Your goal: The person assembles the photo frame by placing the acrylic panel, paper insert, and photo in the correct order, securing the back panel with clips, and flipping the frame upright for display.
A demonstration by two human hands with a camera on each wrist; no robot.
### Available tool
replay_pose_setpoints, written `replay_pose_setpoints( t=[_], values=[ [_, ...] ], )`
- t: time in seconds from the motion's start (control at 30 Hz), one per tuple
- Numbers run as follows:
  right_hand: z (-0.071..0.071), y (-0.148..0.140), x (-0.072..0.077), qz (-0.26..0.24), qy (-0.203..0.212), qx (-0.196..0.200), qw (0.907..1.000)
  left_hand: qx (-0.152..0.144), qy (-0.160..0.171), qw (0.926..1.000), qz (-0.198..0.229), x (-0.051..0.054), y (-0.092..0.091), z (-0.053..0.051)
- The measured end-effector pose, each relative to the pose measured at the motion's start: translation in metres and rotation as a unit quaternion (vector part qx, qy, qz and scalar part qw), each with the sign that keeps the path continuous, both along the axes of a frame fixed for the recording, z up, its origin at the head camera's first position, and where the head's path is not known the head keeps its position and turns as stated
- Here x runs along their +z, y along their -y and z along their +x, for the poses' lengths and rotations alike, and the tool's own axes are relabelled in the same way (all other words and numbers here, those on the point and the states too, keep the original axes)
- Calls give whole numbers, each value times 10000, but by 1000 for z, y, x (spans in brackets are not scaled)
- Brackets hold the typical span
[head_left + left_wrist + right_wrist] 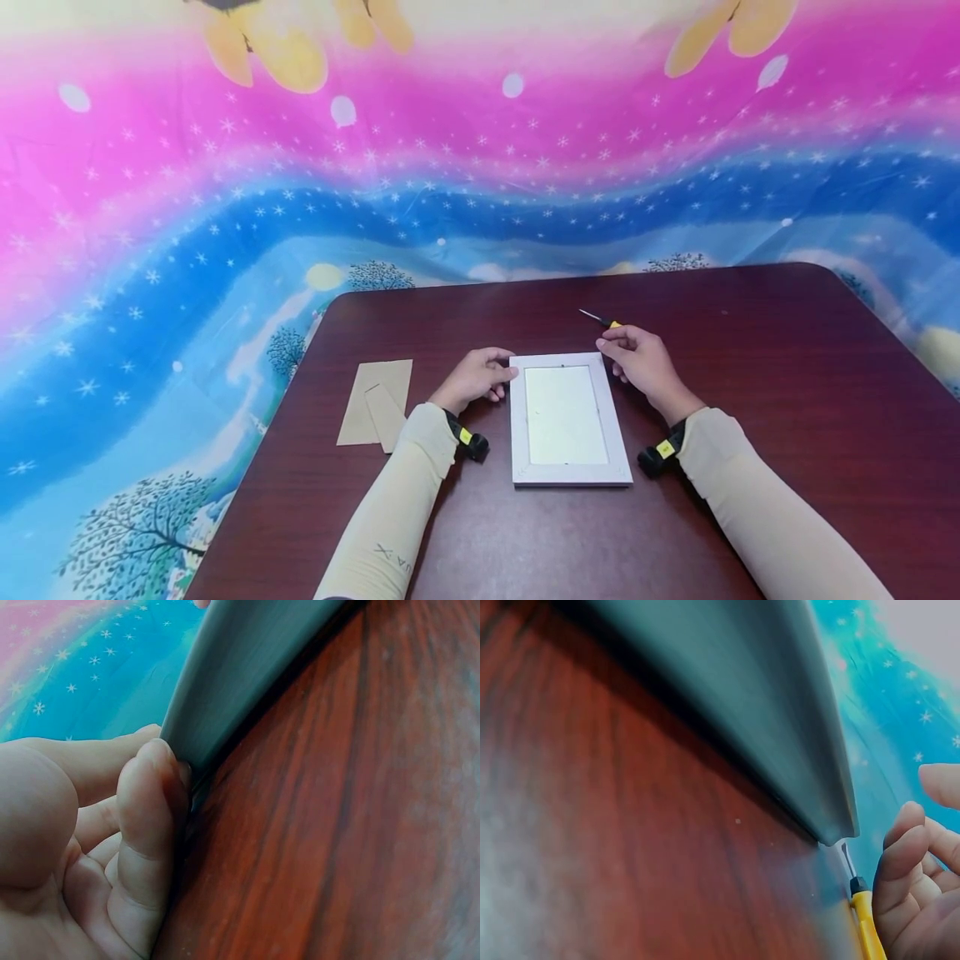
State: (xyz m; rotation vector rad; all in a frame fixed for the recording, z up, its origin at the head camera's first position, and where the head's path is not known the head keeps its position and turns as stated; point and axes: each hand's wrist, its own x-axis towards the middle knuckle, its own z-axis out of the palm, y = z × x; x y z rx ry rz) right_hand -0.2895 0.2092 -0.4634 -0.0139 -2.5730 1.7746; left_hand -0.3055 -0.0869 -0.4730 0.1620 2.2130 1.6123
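Observation:
A white picture frame (pixel 572 475) lies flat on the table with a pale panel (pixel 565 417) inside its border. My left hand (pixel 476 377) pinches the frame's left edge near the far corner; in the left wrist view its fingertips (pixel 155 754) touch the side of the frame (pixel 225 667). Close to the far right corner is my right hand (pixel 641 362), its fingers loosely bent, with a gap to the frame in the right wrist view. A screwdriver (pixel 865 919) with a yellow and black handle lies just beyond those fingers, its metal shaft pointing left in the head view.
To the left, a brown backing board (pixel 360 417) with a fold-out stand leg lies on the dark red-brown table (pixel 787 375), partly behind my left sleeve. A colourful printed cloth (pixel 480 167) hangs behind the table's far edge.

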Motion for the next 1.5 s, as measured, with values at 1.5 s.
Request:
replay_pose_setpoints(
  t=[1.5],
  values=[
    [-5, -4, -21, 603, 390, 294, 9970, -65, -63, 9997, -219, 1, 3, 1]
  ],
)
